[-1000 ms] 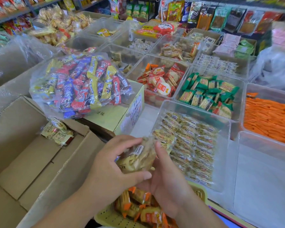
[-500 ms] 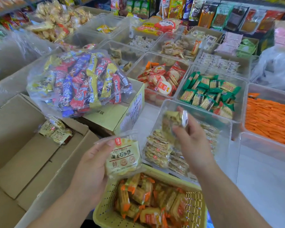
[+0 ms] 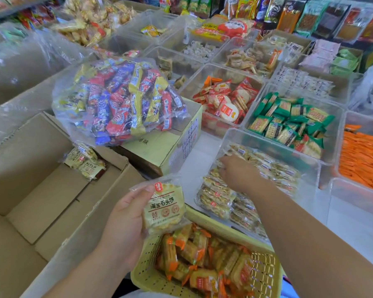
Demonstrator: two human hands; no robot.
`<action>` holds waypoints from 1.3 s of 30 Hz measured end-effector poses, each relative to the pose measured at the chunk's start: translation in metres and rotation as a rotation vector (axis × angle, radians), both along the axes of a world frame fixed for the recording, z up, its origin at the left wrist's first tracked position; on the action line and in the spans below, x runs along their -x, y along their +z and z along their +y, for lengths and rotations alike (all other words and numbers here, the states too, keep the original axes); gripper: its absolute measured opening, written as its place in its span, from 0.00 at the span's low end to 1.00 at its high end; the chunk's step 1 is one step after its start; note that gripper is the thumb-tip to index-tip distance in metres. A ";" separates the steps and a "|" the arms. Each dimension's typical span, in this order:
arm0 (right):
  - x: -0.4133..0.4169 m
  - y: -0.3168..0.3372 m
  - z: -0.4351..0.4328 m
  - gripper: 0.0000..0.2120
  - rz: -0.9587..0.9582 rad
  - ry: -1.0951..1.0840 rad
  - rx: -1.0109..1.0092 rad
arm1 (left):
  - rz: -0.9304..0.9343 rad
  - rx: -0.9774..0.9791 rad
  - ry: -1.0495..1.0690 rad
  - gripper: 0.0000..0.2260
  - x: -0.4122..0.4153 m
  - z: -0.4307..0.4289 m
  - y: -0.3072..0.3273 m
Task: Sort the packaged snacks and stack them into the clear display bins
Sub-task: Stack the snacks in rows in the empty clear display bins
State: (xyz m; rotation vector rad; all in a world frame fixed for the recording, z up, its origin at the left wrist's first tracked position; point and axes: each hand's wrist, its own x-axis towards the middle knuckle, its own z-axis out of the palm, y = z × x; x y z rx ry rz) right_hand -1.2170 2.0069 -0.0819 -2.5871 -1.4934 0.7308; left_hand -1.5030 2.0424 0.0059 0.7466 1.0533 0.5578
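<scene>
Fingers (image 3: 138, 198) of the left hand (image 3: 125, 224) clamp one pale-yellow plastic-wrapped biscuit packet (image 3: 164, 208) beside the part-filled clear plastic bin (image 3: 310, 166); right hand's (image 3: 239, 175) grip unclear.

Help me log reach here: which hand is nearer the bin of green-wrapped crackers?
Right. The right hand is inside the clear bin directly in front of the green-wrapped crackers; the left hand is farther back, holding a cookie packet above the yellow basket.
</scene>
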 end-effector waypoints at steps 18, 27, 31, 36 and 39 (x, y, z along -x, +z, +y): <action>0.060 0.059 -0.043 0.33 0.387 -0.224 -0.520 | 0.114 -0.451 -0.104 0.08 -0.019 0.008 0.002; 0.095 0.064 -0.072 0.19 1.643 -0.816 -0.710 | 0.317 -1.655 -0.766 0.25 -0.076 0.000 -0.026; 0.044 0.063 -0.076 0.08 1.345 -0.964 -0.836 | 0.764 -1.297 -0.886 0.47 -0.082 0.005 -0.050; -0.023 0.068 -0.060 0.04 0.368 -0.688 -0.718 | 1.085 -1.072 -1.185 0.48 -0.096 0.022 -0.070; -0.044 0.058 -0.036 0.07 0.069 -0.457 -0.489 | 0.983 -0.771 -1.171 0.49 -0.100 0.026 -0.079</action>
